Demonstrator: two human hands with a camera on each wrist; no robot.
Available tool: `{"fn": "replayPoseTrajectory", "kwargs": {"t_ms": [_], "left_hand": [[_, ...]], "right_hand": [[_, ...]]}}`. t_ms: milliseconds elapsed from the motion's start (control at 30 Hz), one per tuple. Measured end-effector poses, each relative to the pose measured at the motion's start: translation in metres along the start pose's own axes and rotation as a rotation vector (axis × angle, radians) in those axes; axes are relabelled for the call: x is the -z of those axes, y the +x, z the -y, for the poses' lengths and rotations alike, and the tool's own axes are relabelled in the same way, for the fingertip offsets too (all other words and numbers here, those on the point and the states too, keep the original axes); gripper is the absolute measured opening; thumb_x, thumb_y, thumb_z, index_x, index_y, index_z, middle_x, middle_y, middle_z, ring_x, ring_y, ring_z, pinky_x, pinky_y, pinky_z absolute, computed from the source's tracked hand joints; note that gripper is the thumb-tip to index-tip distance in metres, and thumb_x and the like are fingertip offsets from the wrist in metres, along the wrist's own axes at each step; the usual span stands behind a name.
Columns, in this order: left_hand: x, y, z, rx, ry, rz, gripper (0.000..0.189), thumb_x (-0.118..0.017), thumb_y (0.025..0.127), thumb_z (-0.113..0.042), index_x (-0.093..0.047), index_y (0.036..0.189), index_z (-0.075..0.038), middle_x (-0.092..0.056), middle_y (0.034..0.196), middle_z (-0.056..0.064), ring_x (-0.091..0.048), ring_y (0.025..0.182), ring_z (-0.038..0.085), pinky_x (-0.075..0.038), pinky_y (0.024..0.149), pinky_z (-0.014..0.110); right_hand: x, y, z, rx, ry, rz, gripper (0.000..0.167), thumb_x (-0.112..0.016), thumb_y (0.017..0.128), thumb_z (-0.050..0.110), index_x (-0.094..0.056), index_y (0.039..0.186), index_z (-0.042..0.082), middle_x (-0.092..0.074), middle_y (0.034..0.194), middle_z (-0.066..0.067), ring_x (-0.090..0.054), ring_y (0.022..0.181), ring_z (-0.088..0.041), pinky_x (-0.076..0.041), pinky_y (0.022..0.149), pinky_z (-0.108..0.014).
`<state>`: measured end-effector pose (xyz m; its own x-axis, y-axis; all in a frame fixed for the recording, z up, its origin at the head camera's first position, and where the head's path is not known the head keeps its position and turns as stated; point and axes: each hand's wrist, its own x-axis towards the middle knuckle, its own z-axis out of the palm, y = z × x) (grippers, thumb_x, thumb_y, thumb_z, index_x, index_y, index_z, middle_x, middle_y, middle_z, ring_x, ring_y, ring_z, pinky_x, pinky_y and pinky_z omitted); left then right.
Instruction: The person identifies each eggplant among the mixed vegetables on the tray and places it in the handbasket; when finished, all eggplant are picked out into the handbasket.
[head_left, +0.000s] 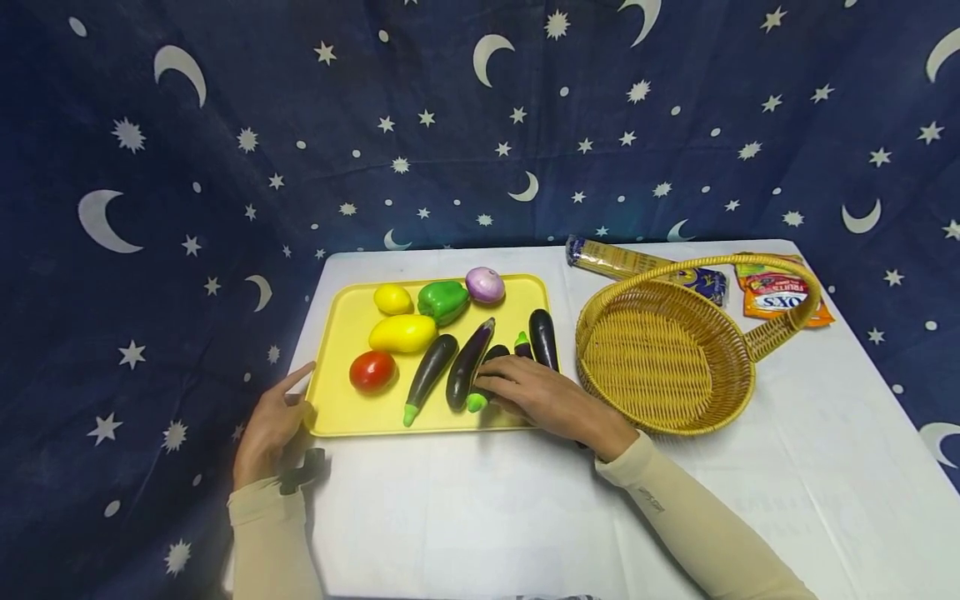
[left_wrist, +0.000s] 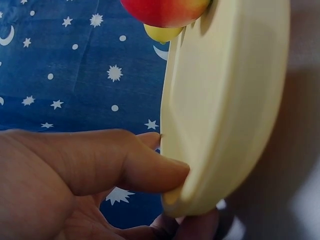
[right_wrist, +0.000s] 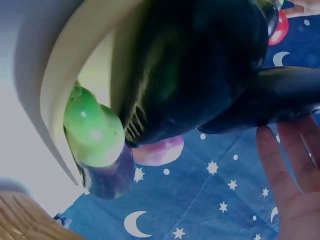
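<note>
In the head view, see a white-covered table (head_left: 465, 508), backed and flanked by dark blue cloth (head_left: 420, 75) printed with moons and stars. Find the yellow tray (head_left: 333, 375) lying on it, left of a wicker basket (head_left: 652, 367). On the tray, partly under the right-hand grip (head_left: 543, 396), note a green-tipped eggplant (head_left: 477, 401). In the left wrist view, see a tray corner pinched in the left-hand grip (left_wrist: 95, 167), blue cloth beyond. In the right wrist view, see fingers (right_wrist: 277, 170) touching an eggplant (right_wrist: 287, 95); cannot tell whether pinched.
</note>
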<state>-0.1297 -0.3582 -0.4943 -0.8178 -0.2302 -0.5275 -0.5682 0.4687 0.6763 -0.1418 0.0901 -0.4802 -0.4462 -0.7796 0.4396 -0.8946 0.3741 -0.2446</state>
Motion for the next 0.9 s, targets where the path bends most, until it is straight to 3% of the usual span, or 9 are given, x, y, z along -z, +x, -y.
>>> {"fn": "replayPoseTrajectory", "kwargs": {"t_ms": [233,433,567,733,900], "left_hand": [[-0.001,-0.001,0.000,-0.016,0.007,-0.002,0.087,-0.047,0.093,-0.001,-0.024,0.170,-0.033,-0.040,0.163,0.035,-0.046,0.136,0.046,-0.043,0.106,0.057],[0.000,-0.001,0.001,-0.023,0.001,0.001,0.086,-0.047,0.094,-0.001,-0.024,0.170,-0.034,-0.041,0.163,0.035,-0.047,0.136,0.046,-0.043,0.104,0.056],[0.000,0.000,0.002,-0.030,-0.003,0.002,0.086,-0.046,0.093,-0.001,-0.024,0.170,-0.033,-0.041,0.162,0.035,-0.046,0.135,0.045,-0.042,0.105,0.056],[-0.001,0.001,0.002,-0.020,-0.010,-0.004,0.088,-0.047,0.092,-0.001,-0.024,0.170,-0.033,-0.038,0.164,0.035,-0.042,0.141,0.048,-0.034,0.118,0.069],[-0.002,0.001,0.001,-0.026,-0.020,-0.006,0.088,-0.047,0.092,-0.001,-0.024,0.170,-0.033,-0.040,0.163,0.035,-0.043,0.139,0.046,-0.036,0.116,0.065]], "right_hand": [[0.008,-0.005,0.001,-0.029,0.037,-0.065,0.038,-0.074,0.099,0.012,-0.068,0.136,0.015,-0.068,0.139,-0.002,-0.064,0.130,-0.018,-0.049,0.116,-0.038],[0.018,-0.010,0.006,-0.049,0.074,-0.114,0.044,-0.079,0.093,0.007,-0.068,0.134,0.013,-0.069,0.138,-0.004,-0.065,0.129,-0.018,-0.052,0.112,-0.034],[0.025,-0.016,0.009,-0.074,0.095,-0.129,0.042,-0.077,0.095,0.008,-0.068,0.136,0.012,-0.068,0.140,-0.004,-0.064,0.131,-0.018,-0.052,0.112,-0.032],[0.032,-0.024,0.009,-0.075,0.132,-0.168,0.041,-0.073,0.099,0.009,-0.065,0.139,0.006,-0.068,0.142,-0.011,-0.064,0.134,-0.025,-0.047,0.117,-0.028],[0.038,-0.032,0.009,-0.081,0.196,-0.230,0.035,-0.063,0.107,0.017,-0.064,0.139,0.003,-0.068,0.141,-0.015,-0.064,0.133,-0.030,-0.039,0.122,-0.022]]}}
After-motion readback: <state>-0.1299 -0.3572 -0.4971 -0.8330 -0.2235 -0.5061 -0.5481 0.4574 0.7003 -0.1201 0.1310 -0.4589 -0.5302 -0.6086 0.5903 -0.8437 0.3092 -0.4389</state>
